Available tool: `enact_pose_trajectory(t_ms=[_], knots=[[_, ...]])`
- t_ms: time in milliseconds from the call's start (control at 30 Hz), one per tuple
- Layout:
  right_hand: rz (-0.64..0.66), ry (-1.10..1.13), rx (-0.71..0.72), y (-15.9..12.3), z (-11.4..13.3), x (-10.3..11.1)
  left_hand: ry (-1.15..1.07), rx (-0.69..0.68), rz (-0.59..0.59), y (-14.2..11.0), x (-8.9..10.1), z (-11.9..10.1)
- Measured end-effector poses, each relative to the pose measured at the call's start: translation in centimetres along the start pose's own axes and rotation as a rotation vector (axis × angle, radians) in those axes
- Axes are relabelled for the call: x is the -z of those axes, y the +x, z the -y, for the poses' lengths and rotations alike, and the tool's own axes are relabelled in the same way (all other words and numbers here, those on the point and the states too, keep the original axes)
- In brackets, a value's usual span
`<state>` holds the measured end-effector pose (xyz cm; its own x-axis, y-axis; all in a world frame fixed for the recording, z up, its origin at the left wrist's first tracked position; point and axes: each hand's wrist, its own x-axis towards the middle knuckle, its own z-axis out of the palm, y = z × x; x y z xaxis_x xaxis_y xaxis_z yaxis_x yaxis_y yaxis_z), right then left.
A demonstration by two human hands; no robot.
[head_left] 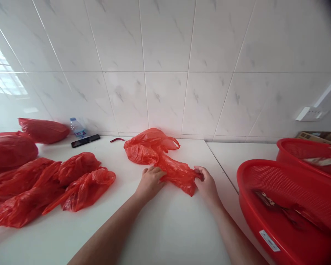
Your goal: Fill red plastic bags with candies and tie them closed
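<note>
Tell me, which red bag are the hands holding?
The flat red bag mid-counter, between the left hand and right hand. The other bags lie untouched, left.

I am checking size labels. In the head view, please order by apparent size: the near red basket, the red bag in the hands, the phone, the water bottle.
1. Near red basket, though nearness to the camera enlarges it.
2. Red bag.
3. Phone and water bottle look alike; unranked.
</note>
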<state>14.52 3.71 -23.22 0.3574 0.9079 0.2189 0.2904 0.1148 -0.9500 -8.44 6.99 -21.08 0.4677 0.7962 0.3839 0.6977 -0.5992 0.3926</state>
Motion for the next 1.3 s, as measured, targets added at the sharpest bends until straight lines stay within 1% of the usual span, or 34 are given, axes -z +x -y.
enact_pose_trajectory(t_ms=[67, 133, 167, 300, 367, 400, 467, 533, 633, 700, 733, 800, 867, 933, 1000, 1033, 1067, 1100, 1133, 1200, 1267, 1300], knots=[[-0.028, 0.094, -0.013, 0.3, -0.1, 0.2, -0.075, -0.049, 0.037, -0.3, 0.4, -0.3], [-0.034, 0.245, -0.038, 0.5, 0.0, 0.5, -0.163, -0.066, 0.023, -0.4, 0.4, -0.5], [-0.019, 0.345, -0.063, 0.5, 0.1, 0.6, -0.201, -0.054, 0.004, -0.4, 0.2, -0.5], [0.143, 0.780, -0.142, 0.1, 1.2, 1.4, -0.306, 0.085, -0.070, -0.5, -0.7, -0.2], [0.224, 0.884, -0.142, -0.5, 1.8, 1.7, -0.369, 0.159, -0.098, -0.5, -0.8, -0.2], [0.263, 0.893, -0.148, -0.8, 2.0, 1.8, -0.418, 0.191, -0.103, -0.6, -0.7, -0.3], [0.374, 0.828, -0.168, -1.6, 2.5, 1.6, -0.558, 0.236, -0.091, -0.6, -0.5, -0.7], [0.513, 0.669, -0.166, -2.4, 2.9, 1.0, -0.714, 0.268, -0.080, -0.6, -0.4, -1.1], [0.721, 0.397, -0.118, -3.4, 3.5, -0.5, -0.865, 0.353, -0.126, -0.4, -0.8, -1.4], [0.785, 0.271, -0.095, -4.0, 3.8, -1.4, -0.899, 0.445, -0.168, -0.2, -1.3, -1.4], [0.776, 0.218, -0.084, -4.2, 3.9, -1.8, -0.915, 0.484, -0.191, -0.1, -1.5, -1.3], [0.670, 0.089, -0.048, -4.3, 3.8, -2.2, -0.977, 0.524, -0.247, 0.0, -1.6, -1.0], [0.486, -0.060, 0.007, -4.1, 3.5, -2.2, -1.079, 0.521, -0.317, 0.1, -1.4, -0.6], [0.267, -0.184, 0.015, -3.5, 2.9, -1.8, -1.197, 0.534, -0.403, 0.1, -1.0, -0.3], [0.077, -0.266, -0.035, -2.6, 2.3, -0.9, -1.318, 0.544, -0.474, 0.1, -0.6, -0.1], [-0.003, -0.305, -0.048, -2.2, 2.0, -0.4, -1.368, 0.536, -0.489, 0.1, -0.3, -0.2], [-0.073, -0.349, -0.029, -1.8, 1.9, 0.0, -1.405, 0.515, -0.488, 0.0, -0.2, -0.2], [-0.140, -0.396, 0.024, -1.6, 1.8, 0.3, -1.424, 0.486, -0.470, 0.0, 0.0, -0.4], [-0.203, -0.441, 0.113, -1.4, 1.8, 0.6, -1.422, 0.458, -0.450, -0.1, 0.1, -0.5], [-0.313, -0.493, 0.337, -1.6, 2.2, 0.6, -1.380, 0.416, -0.423, -0.2, 0.3, -1.0], [-0.348, -0.469, 0.539, -2.4, 3.0, 0.1, -1.324, 0.400, -0.419, -0.3, 0.1, -1.5], [-0.327, -0.437, 0.626, -3.0, 3.4, -0.3, -1.295, 0.408, -0.418, -0.3, -0.1, -1.8]])
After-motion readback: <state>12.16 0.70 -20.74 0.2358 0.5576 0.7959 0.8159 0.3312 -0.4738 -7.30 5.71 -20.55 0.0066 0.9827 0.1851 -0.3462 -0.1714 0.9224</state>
